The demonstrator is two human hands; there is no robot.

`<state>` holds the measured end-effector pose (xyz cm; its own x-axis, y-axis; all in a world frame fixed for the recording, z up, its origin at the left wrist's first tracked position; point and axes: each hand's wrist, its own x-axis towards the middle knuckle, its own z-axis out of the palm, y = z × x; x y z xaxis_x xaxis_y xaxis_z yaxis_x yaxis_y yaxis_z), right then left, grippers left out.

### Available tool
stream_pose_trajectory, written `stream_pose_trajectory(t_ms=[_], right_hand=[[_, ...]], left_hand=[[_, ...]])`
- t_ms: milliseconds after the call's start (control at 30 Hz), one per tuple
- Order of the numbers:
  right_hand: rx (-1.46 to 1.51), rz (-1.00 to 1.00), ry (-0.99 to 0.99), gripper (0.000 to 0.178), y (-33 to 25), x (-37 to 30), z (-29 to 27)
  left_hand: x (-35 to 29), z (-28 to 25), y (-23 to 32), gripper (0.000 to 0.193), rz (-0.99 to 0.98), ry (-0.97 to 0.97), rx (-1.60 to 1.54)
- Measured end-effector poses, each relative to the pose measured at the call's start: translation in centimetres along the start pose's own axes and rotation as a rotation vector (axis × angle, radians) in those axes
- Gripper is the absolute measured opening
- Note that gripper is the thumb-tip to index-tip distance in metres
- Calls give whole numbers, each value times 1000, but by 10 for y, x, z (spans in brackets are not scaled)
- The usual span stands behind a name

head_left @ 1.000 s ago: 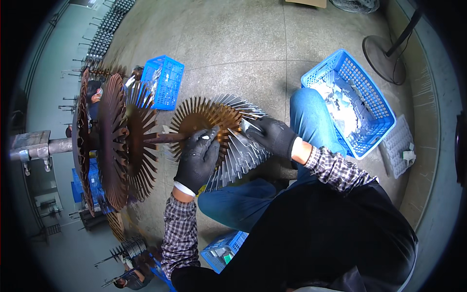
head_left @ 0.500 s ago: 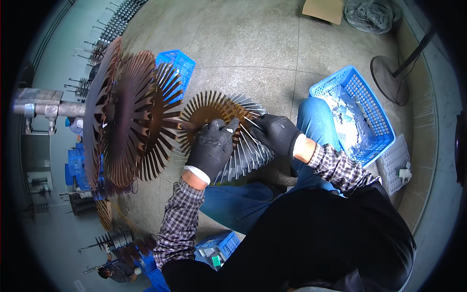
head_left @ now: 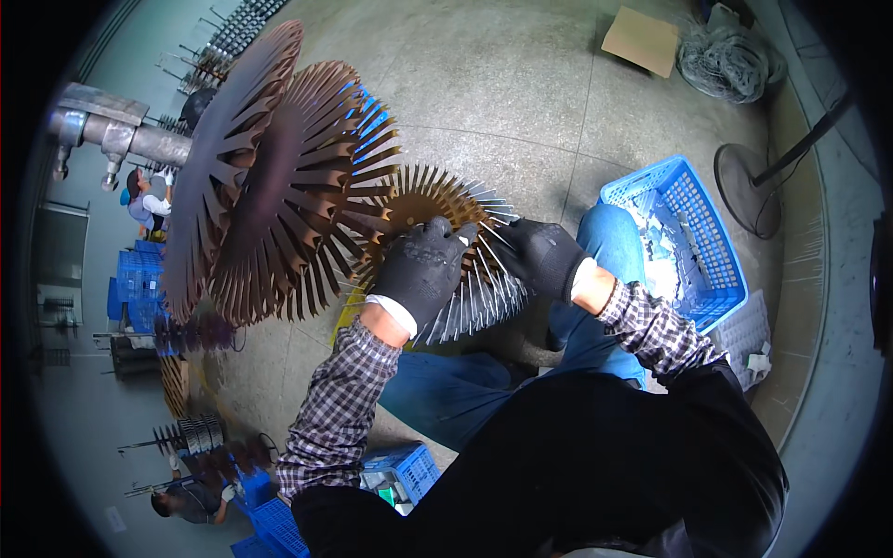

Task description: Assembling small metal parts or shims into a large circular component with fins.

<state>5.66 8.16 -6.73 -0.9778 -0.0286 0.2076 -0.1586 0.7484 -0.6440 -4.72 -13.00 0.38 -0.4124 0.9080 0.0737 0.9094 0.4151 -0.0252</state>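
Observation:
My left hand (head_left: 420, 268), in a black glove, lies against the brown slotted disc (head_left: 409, 210), its fingers curled near the disc's middle; what they hold, if anything, is hidden. One fingertip shows white. At the right rim my right hand (head_left: 542, 258), also black-gloved, has its fingers pinched together on a thin silvery metal strip (head_left: 493, 234). Many similar metal strips (head_left: 476, 307) stick out like spokes around the disc's lower and right side. Larger brown finned discs (head_left: 288, 177) sit on the same shaft to the left.
A blue plastic basket (head_left: 730, 270) with flat shiny pieces stands by my right knee. Another blue basket (head_left: 419, 472) sits near my left elbow. A stand with a round base (head_left: 744, 191), a cardboard piece (head_left: 640, 42) and a wire coil (head_left: 730, 60) are farther right. Other people work at far left.
The view has shifted, so the large finned discs appear farther right and higher, hiding more of the blue basket behind. Both hands stay at the slotted disc in nearly the same pose.

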Motion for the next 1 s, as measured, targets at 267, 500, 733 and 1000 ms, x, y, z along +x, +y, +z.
stream_pose_trajectory(t_ms=[267, 500, 733, 1000], right_hand=[[18, -152, -197, 28, 3, 12, -18], [-35, -113, -441, 38, 1, 7, -37], [563, 33, -291, 55, 2, -27, -57], [739, 377, 362, 46, 44, -78, -94]], left_hand=[[-3, -2, -1, 41, -42, 2, -200], [-34, -11, -9, 31, -117, 231, -620], [-95, -19, -47, 28, -650, -3, -244], [-38, 14, -66, 40, -385, -57, 1113]])
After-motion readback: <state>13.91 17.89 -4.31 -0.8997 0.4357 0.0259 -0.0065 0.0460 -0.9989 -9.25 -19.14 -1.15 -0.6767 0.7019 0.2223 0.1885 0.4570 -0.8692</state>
